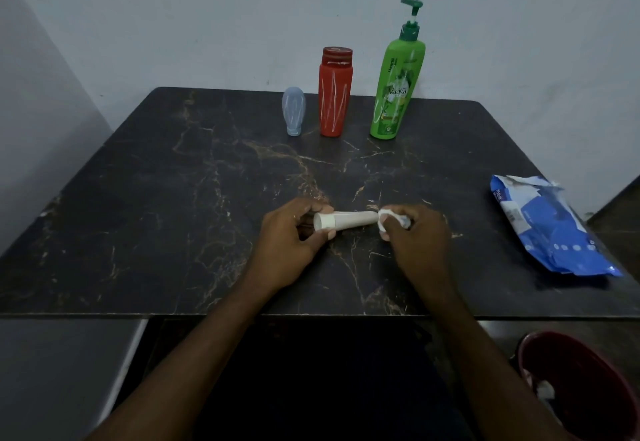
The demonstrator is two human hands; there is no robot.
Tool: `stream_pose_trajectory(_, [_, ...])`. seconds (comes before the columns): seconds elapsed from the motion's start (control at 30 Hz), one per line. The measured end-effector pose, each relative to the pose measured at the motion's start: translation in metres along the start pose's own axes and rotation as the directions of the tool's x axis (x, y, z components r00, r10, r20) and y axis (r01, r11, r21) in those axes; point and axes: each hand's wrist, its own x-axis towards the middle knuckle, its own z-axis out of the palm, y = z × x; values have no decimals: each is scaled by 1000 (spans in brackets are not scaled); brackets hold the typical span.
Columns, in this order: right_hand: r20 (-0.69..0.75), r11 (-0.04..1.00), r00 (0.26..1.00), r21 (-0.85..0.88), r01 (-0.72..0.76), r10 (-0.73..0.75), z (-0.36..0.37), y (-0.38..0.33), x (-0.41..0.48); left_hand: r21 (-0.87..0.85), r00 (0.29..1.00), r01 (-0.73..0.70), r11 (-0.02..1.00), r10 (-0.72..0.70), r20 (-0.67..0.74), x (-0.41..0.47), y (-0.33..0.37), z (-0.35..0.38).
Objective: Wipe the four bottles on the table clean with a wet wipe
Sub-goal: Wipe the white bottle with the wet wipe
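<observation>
The left hand (294, 229) grips the white tube (349, 221) by its cap, level over the near middle of the table (156, 198); the right hand (417, 234) pinches the wet wipe (383, 218) round its other end. Best draw the wipe capward, turning the tube

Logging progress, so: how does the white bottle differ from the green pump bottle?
The white bottle lies sideways, gripped by the left hand, the right hand holding a wet wipe against its end; the green pump bottle stands upright, untouched. White is short and plain; green is taller, labelled.
</observation>
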Motion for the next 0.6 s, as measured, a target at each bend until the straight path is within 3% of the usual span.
stream_pose_trajectory(0.1, [1, 997, 1000, 81, -17, 17, 8, -13, -12, 13, 1000, -5, 1000, 5, -9, 2, 0, -1])
stream_pose_trajectory(0.3, [32, 976, 978, 79, 201, -204, 24, -39, -34, 33, 1000, -8, 999, 8, 5, 1, -2, -1])
stream_pose_trajectory(0.6, [9, 994, 998, 90, -61, 60, 3, -7, -6, 15, 999, -25, 1000, 24, 30, 1, -2, 0])
